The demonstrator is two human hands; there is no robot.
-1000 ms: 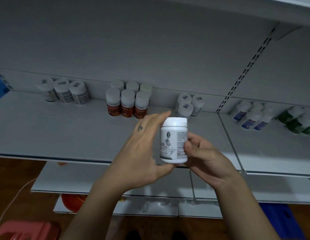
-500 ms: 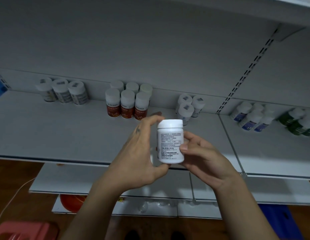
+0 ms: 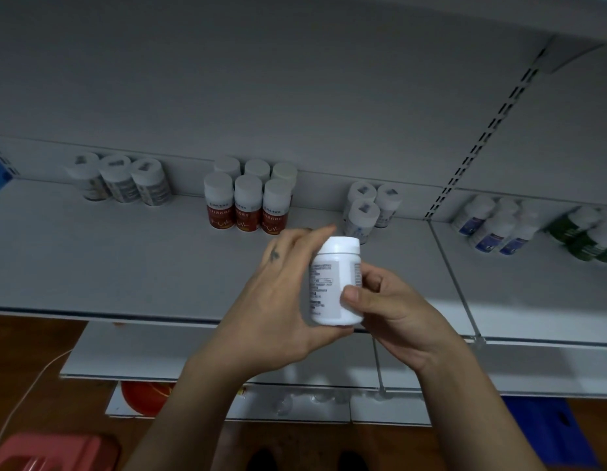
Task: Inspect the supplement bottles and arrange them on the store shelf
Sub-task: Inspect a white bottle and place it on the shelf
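I hold a white supplement bottle (image 3: 334, 283) upright in front of the grey shelf (image 3: 125, 266), its small-print label facing me. My left hand (image 3: 274, 300) cups its left side and bottom, fingers reaching behind it. My right hand (image 3: 390, 307) grips it from the right, thumb pressed on the label's edge. On the shelf behind stand three grey-labelled bottles (image 3: 125, 180) at the left, red-labelled bottles (image 3: 247, 202) in the middle, and three white bottles (image 3: 370, 209) just beyond my fingers.
Blue-labelled bottles (image 3: 495, 229) and green bottles (image 3: 587, 236) stand on the right shelf section past the slotted upright (image 3: 478, 147). Lower shelves (image 3: 159, 351) jut out below. On the floor are a red stool (image 3: 50, 453), an orange object (image 3: 145, 396) and a blue crate (image 3: 553, 430).
Both hands have turned the bottle about its axis: the pictured front swung away, the small-print side came round and then slid left. The bottle stays at about the same height.
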